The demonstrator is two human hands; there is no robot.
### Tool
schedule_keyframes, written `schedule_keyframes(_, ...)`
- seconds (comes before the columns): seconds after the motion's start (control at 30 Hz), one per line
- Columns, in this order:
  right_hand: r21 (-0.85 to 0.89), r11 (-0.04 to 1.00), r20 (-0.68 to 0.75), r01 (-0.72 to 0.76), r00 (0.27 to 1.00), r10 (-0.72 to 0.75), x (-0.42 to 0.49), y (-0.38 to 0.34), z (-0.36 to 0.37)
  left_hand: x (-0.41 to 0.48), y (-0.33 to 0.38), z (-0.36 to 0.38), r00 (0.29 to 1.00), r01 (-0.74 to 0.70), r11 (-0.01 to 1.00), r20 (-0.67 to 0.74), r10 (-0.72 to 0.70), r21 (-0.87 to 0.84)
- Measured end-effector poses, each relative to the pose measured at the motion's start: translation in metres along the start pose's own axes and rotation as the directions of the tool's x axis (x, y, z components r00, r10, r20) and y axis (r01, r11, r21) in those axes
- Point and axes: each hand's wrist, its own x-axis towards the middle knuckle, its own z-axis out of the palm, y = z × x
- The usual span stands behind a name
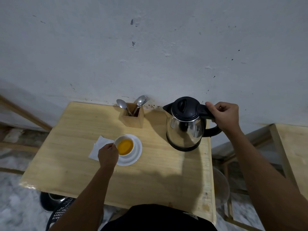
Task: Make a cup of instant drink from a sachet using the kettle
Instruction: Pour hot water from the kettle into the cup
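Observation:
A white cup (pixel 127 153) full of orange drink stands on a white saucer (pixel 135 155) near the middle of the wooden table (pixel 70 164). My left hand (pixel 108 154) pinches the cup's left rim or handle. A steel kettle (pixel 185 129) with a black lid stands upright at the table's right side. My right hand (pixel 224 115) is closed around its black handle. A white paper napkin or sachet (pixel 98 145) lies under the saucer's left edge, partly hidden by my left hand.
A wooden holder (pixel 133 118) with spoons and a fork stands at the back by the wall. A second wooden table (pixel 293 150) is to the right. Below the table I see a dark basket (pixel 60 212) and a pot.

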Motion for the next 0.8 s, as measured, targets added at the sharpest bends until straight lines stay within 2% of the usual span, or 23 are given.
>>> schedule_keyframes(0.2,-0.006,0.999,0.051,0.042,0.998,-0.041,0.002,0.005,0.001,0.001,-0.004,-0.004,0.999,0.001,1.000,0.035,-0.001,-0.003)
schedule_keyframes(0.6,0.093,0.994,-0.010,-0.053,0.998,0.054,-0.002,0.020,-0.012,0.002,-0.007,-0.008,0.997,-0.010,1.000,0.081,0.011,-0.009)
schedule_keyframes(0.8,0.105,0.994,-0.002,-0.031,0.999,0.032,0.004,0.024,-0.009,0.002,-0.006,-0.009,0.996,-0.009,1.000,0.088,0.009,0.000)
